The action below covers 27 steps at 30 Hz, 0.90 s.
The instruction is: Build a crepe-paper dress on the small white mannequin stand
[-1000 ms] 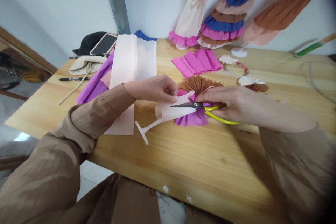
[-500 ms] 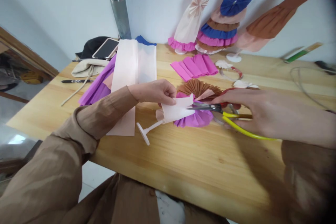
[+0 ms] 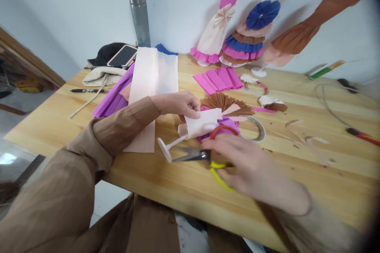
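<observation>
My left hand (image 3: 181, 104) pinches the edge of a pale paper piece (image 3: 204, 122), which hides most of the figure it lies against. From beneath that paper, a white stand (image 3: 164, 149) with a round base sticks out, tilted toward me. My right hand (image 3: 243, 158) grips scissors (image 3: 192, 154) with red and yellow handles. Their blades are a little apart, pointing left beside the stand's base and clear of the paper. Behind the pale paper lie purple paper (image 3: 230, 123) and a brown pleated paper fan (image 3: 227, 102).
Paper-dressed figures (image 3: 218, 23) lean along the wall. A tape roll (image 3: 260, 128) and paper scraps (image 3: 305, 134) lie at the right. Pink folded paper (image 3: 218, 79) is at the back. Pale sheets (image 3: 142, 75), a phone (image 3: 122, 56), a pen (image 3: 89, 91) and a flask (image 3: 139, 14) are at the left.
My right hand has brought the scissors left and toward me, away from the paper's right edge. The left hand still pinches the paper in about the same place.
</observation>
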### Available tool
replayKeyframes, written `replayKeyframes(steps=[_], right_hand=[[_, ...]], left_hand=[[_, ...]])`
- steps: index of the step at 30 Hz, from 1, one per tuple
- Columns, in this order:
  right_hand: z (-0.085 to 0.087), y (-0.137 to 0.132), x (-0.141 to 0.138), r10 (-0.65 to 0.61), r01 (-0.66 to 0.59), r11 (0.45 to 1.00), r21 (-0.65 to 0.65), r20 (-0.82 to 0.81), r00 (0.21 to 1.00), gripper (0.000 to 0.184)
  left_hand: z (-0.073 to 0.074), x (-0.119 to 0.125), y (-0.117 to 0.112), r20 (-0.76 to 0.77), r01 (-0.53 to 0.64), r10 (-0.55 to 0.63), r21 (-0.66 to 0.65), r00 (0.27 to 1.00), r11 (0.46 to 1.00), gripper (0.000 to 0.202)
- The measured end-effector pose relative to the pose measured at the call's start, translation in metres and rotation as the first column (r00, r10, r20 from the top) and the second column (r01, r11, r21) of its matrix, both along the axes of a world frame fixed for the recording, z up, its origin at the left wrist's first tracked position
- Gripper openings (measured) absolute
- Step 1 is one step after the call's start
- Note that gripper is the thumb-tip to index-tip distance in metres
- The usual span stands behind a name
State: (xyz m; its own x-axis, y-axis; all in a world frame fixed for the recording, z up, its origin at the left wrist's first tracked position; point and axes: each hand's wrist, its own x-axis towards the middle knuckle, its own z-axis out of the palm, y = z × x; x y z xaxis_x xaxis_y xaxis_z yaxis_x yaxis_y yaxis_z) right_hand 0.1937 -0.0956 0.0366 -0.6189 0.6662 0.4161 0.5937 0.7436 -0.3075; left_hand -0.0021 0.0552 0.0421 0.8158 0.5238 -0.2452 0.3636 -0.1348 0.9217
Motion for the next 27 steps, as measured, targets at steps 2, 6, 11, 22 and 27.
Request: replayKeyframes(steps=[2,6,11,22,27], right_hand=[[-0.011,-0.012,-0.031,0.008,-0.008,1.000,0.005,-0.006,1.000,0.034],[-0.028,-0.018,-0.070,-0.062,0.064,0.997,0.032,-0.058,0.996,0.033],[-0.039,-0.013,-0.084,-0.084,0.088,0.989,0.119,-0.035,0.996,0.035],[-0.045,-0.021,-0.074,-0.135,0.156,0.952,0.262,-0.098,0.986,0.027],[-0.047,-0.017,-0.048,-0.151,0.162,0.948,0.274,-0.061,0.987,0.026]], left_hand=[[-0.001,0.000,0.000,0.004,0.011,-0.011,-0.015,1.000,1.000,0.010],[-0.003,0.001,-0.001,0.008,0.011,-0.010,-0.034,1.000,0.999,0.011],[-0.002,0.001,-0.002,-0.005,-0.002,0.002,-0.022,1.000,1.000,0.011],[0.003,-0.013,-0.002,0.008,-0.104,0.106,-0.139,0.994,0.985,0.015],[0.002,-0.022,-0.012,0.022,-0.324,0.330,-0.142,0.944,0.935,0.016]])
